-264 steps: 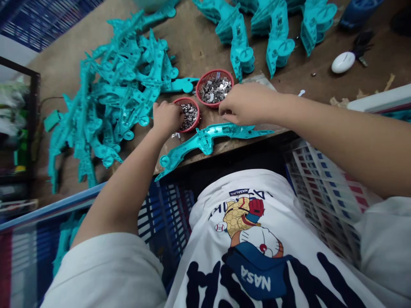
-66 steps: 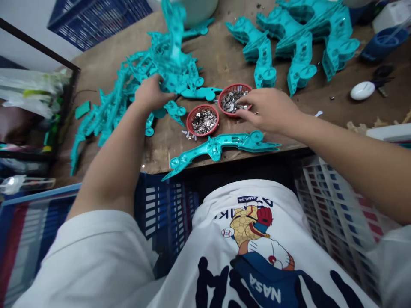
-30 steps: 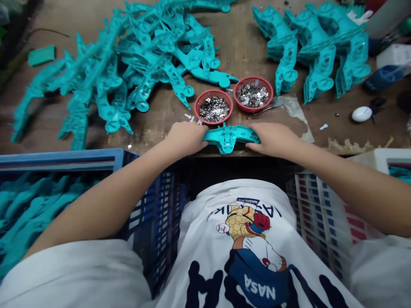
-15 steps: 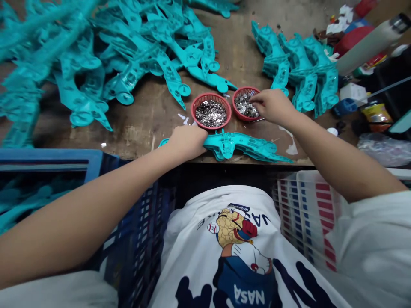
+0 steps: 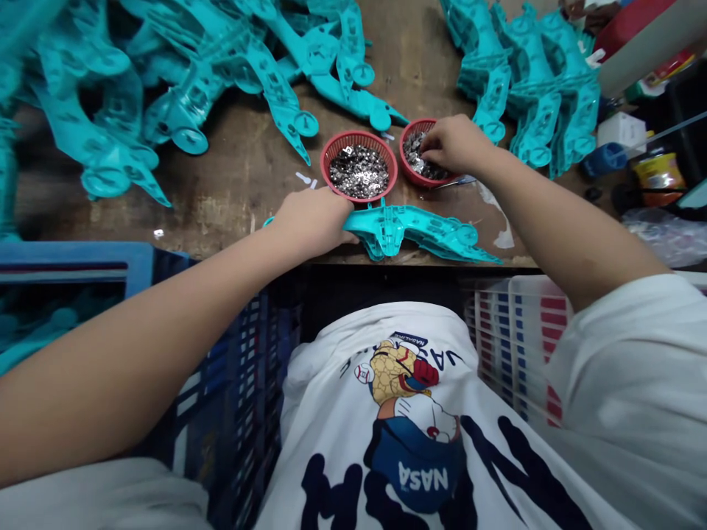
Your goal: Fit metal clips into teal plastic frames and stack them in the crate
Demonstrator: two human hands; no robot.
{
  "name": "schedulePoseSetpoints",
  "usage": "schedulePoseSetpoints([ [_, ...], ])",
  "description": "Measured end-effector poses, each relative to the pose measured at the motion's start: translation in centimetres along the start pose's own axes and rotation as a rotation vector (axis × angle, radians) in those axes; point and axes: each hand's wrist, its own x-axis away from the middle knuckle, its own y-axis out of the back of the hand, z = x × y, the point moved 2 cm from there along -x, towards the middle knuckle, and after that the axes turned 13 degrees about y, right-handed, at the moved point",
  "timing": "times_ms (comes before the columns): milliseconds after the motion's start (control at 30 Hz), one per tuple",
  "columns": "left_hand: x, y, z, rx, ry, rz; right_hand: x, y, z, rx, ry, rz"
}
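My left hand is closed around the left part of a turquoise plastic part, which lies along the table's front edge. Its right half, with a bracket-like middle, shows beyond my fingers. My right hand reaches into the smaller red basket of small shiny metal pieces. Those fingers are bent together among the pieces; what they hold, if anything, is hidden. Left of it stands a larger red basket filled with small metal pieces, just behind my left hand.
Turquoise parts are heaped at the back left, and several more stand in a row at the right. A blue crate is at my left, a white crate at my right. A thin metal tool lies beside the smaller basket.
The view has shifted, so the table things sit higher in the picture. My right hand has moved deeper into the smaller basket. My left hand keeps its hold on the turquoise part.
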Motion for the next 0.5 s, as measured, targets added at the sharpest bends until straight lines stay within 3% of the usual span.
schedulePoseSetpoints([
  [200,-0.2,-0.3,0.2,0.031,-0.012,-0.015,-0.1,2.0,2.3,0.077,-0.069,0.055],
  [367,-0.7,-0.7,0.2,0.041,-0.019,-0.026,1.5,3.7,4.7,0.012,-0.163,-0.042],
  [500,-0.5,-0.2,-0.1,0.037,-0.002,-0.018,2.3,3.7,5.1,0.078,-0.229,-0.107],
])
